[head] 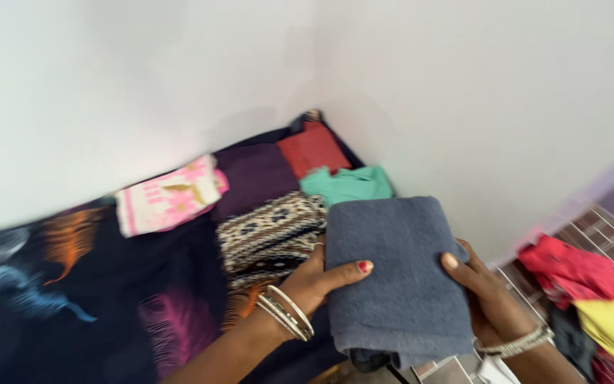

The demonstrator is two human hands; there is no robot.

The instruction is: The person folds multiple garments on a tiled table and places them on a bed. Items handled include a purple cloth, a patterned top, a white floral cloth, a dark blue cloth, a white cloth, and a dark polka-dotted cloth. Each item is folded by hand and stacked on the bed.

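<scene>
Head view, near to far. Both hands hold a folded grey-blue cloth (399, 277) above the bed edge. Left hand (321, 279), bangles on the wrist, grips its left side, thumb on top, fingers beneath. Right hand (481, 288) clasps its right side, thumb on top. Cloth long axis runs near to far, tilted slightly left at the far end; open folds face the wearer. Beyond: patterned black-and-cream fabric (271, 235), teal garment (346, 185), pink-and-white folded cloth (168, 195), red cloth (313, 149), all on a dark bedspread (72, 299). Right: a red-and-yellow clothes pile (591, 291).
</scene>
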